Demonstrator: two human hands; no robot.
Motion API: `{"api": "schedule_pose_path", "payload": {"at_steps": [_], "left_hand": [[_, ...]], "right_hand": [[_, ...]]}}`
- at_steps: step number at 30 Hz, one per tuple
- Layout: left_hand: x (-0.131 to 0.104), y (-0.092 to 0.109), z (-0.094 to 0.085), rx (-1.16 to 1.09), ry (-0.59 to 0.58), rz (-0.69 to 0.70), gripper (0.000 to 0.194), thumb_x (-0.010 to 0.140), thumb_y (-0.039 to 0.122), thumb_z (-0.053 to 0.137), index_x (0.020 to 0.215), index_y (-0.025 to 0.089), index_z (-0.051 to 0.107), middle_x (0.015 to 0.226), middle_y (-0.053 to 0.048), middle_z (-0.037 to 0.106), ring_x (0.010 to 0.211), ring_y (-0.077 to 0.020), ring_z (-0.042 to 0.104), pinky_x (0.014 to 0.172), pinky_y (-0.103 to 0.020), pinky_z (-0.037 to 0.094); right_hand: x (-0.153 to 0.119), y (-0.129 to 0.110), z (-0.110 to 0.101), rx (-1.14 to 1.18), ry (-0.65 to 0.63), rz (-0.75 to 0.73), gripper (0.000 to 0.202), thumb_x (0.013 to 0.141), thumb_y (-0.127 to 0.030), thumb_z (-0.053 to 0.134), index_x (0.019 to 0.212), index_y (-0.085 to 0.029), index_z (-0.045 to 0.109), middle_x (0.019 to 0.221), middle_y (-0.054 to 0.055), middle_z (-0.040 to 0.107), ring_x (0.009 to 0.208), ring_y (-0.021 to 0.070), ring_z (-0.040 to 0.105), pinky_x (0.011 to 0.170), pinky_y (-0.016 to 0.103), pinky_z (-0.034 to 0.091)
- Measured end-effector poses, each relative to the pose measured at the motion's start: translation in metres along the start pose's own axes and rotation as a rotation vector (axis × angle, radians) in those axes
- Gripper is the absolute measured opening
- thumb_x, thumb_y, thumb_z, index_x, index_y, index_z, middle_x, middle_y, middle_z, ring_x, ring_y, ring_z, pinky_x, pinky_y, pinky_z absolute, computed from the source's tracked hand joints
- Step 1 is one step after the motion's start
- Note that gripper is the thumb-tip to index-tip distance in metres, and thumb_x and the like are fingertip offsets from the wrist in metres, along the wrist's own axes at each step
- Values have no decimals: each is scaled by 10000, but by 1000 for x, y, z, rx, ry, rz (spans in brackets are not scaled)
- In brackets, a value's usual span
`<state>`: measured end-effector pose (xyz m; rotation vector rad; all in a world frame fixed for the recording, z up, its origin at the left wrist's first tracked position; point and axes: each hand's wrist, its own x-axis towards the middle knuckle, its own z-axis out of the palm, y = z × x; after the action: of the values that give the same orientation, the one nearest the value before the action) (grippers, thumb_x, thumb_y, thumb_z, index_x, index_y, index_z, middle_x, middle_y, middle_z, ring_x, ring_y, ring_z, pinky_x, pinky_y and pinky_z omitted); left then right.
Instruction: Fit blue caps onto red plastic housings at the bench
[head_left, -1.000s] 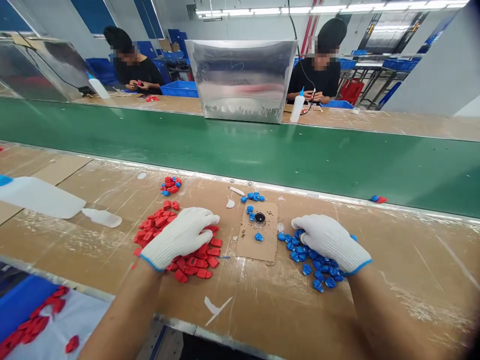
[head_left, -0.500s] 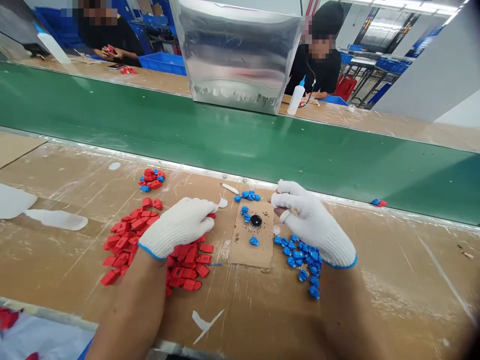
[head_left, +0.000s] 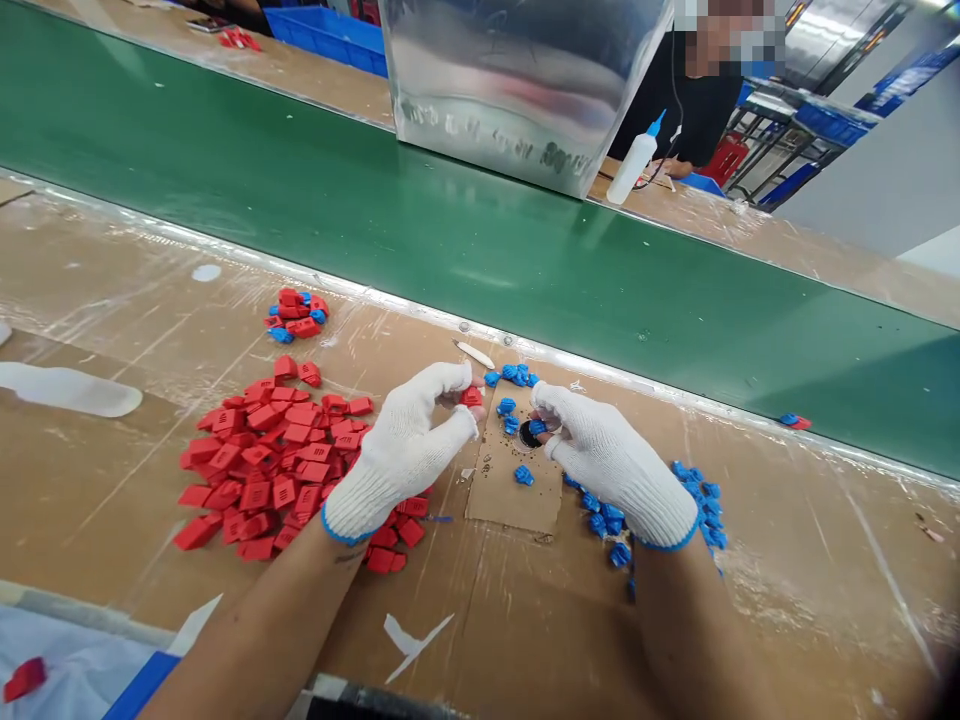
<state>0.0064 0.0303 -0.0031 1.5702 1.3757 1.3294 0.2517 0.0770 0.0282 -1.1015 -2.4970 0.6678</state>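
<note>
My left hand [head_left: 412,435], in a white glove with bare fingertips, pinches a small red piece [head_left: 471,397] left of a cardboard piece [head_left: 517,505]. Between the fingers of my right hand [head_left: 611,450] is a small blue piece [head_left: 538,427], held over a round black dish [head_left: 529,436] on the cardboard. Several loose blue pieces [head_left: 523,475] lie on and behind the cardboard. A large pile of red pieces [head_left: 283,490] spreads beside my left wrist. More blue pieces [head_left: 709,500] lie around and partly under my right hand.
A mixed red and blue pile [head_left: 300,318] sits at the back left. Beyond the table [head_left: 525,620] runs a green belt [head_left: 315,190] with a metal panel [head_left: 517,90] over it. A person [head_left: 697,100] sits opposite near a white bottle [head_left: 634,165]. White fabric [head_left: 75,650] is at lower left.
The view has tilted down and shifted. My left hand has moved off the red pile toward the cardboard with a red piece. My right hand has come down to the dish, a blue piece now showing.
</note>
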Motion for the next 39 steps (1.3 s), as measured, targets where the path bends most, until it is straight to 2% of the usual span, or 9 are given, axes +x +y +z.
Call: {"api": "schedule_pose_path", "payload": {"at_steps": [4,10,16,20,24,30,35,39], "left_hand": [[1,-5,4,-160,58,-99,155,895,298,750,990,191,692,882,-27,707,790,-167,646,727,-320,542],[3,9,7,-289,67,-153,120,850,222,737,935,193,656,847,-12,705,746,-143,634,685,-290,528],[4,12,7,-342,95,-208,165,818,177,745,913,201,611,882,-12,708,746,-137,639,669,-295,521],[4,7,8,-372,124,-205,188,816,193,758,898,209,590,806,14,642,723,-137,612,658,-308,496],[6,5,7,-378,126,-179,175,828,191,746,955,200,626,834,1,676,732,-136,618,670,-309,506],[7,2,6,-359,126,-156,118,865,226,735,958,192,670,843,-4,696,732,-136,627,706,-319,543],[6,-4,7,-329,129,-162,96,877,245,744,940,191,696,809,-10,684,698,-138,603,643,-316,505],[6,-4,6,-318,129,-176,105,868,242,759,944,186,713,807,-16,693,686,-134,593,635,-311,492]], "right_hand": [[4,-3,2,-91,-60,1,265,785,-58,518,967,-250,508,832,-11,602,728,175,538,680,275,371],[5,-2,5,-154,-79,-27,259,809,-67,514,998,-244,520,893,27,678,767,194,617,705,295,431],[-4,0,-6,-202,-64,40,482,820,-100,534,1275,-250,587,1031,73,768,870,244,743,734,327,555],[-9,9,-5,-246,-72,51,602,840,-114,522,1431,-228,555,1149,125,803,988,300,793,796,394,620],[-11,15,-1,-284,-69,49,718,857,-112,500,1570,-198,466,1209,149,811,1053,334,804,843,447,649],[-11,9,-2,-353,-72,29,613,872,-105,523,1473,-219,551,1044,106,806,946,311,796,803,412,631],[-9,9,1,-359,-89,33,546,876,-105,557,1403,-246,582,972,79,788,916,297,782,800,392,610],[-9,7,-6,-291,-68,46,514,849,-99,562,1342,-235,611,1032,96,797,955,304,782,804,408,615]]}}
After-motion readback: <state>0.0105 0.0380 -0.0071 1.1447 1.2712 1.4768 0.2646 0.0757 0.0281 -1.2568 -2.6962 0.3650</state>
